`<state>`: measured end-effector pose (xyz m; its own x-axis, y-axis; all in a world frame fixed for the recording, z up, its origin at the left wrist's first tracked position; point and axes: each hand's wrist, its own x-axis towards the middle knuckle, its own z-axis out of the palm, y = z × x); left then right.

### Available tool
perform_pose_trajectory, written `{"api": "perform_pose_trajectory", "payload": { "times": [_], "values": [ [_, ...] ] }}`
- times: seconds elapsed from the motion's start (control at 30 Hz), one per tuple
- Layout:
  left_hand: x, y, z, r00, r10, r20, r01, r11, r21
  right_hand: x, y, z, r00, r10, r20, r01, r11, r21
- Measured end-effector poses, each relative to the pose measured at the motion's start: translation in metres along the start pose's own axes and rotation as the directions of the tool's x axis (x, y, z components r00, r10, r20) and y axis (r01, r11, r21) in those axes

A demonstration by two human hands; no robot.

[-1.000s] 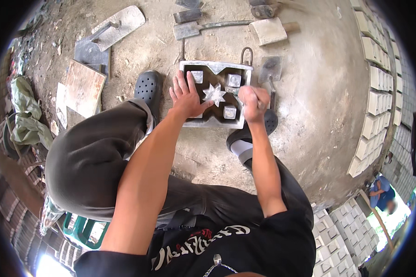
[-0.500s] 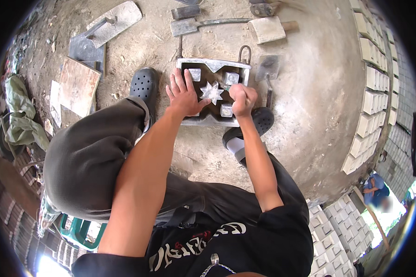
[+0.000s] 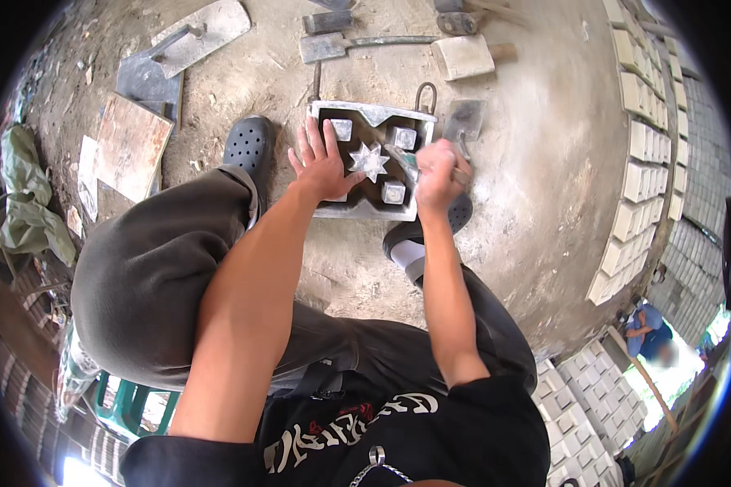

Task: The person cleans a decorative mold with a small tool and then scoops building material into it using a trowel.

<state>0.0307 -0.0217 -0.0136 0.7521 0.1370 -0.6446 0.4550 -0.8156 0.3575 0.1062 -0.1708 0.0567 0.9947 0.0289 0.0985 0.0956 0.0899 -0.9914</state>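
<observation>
A metal block mould (image 3: pixel 357 213) lies on the ground between my feet, with square posts near its corners and a star-shaped piece (image 3: pixel 369 161) in the middle. My left hand (image 3: pixel 321 169) rests on the mould's left side, fingers spread, partly covering the lower-left post. In my right hand (image 3: pixel 441 174), closed over the mould's right wall, is a slim tool that looks like a paintbrush (image 3: pixel 404 156). Its pale tip reaches inside, between the star and the upper-right post (image 3: pixel 402 138). Motion blurs the right hand and the brush.
Beyond the mould lie a long-handled tool (image 3: pixel 325 47), a mallet (image 3: pixel 463 58) and a small trowel (image 3: pixel 464 119). A plastering float (image 3: pixel 211 28) and a board (image 3: pixel 131 146) are at left. Rows of pale blocks (image 3: pixel 638 183) line the right. A person (image 3: pixel 646 329) is far off.
My right hand has drawn back slightly to the right and tilted, bringing more of the brush into sight. The left hand stays on the mould. The whole view has shifted slightly.
</observation>
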Motion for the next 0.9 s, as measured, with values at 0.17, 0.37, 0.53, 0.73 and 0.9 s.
{"api": "perform_pose_trajectory", "payload": {
  "times": [0.17,0.37,0.53,0.73,0.9],
  "values": [
    [-0.004,0.0,-0.003,1.0,0.005,0.031,-0.005,1.0,-0.001,-0.013,-0.032,0.015,0.981,-0.031,-0.193,0.03,1.0,-0.008],
    [-0.007,0.004,-0.013,0.995,-0.034,0.097,0.038,0.998,-0.045,-0.007,0.016,0.038,0.99,-0.138,0.0,0.134,0.961,-0.242],
    [-0.007,0.004,-0.015,0.997,-0.028,0.074,0.032,0.998,-0.063,-0.004,0.014,0.034,0.996,-0.028,-0.088,-0.004,0.939,-0.345],
    [-0.01,0.003,-0.012,0.997,-0.019,0.08,0.024,0.998,-0.052,-0.01,0.024,0.043,0.953,-0.303,0.026,0.295,0.9,-0.322],
    [-0.009,0.002,-0.008,1.0,-0.007,0.021,0.009,0.996,-0.087,-0.016,0.03,0.036,0.973,-0.128,-0.19,0.034,0.9,-0.434]
  ]
}}
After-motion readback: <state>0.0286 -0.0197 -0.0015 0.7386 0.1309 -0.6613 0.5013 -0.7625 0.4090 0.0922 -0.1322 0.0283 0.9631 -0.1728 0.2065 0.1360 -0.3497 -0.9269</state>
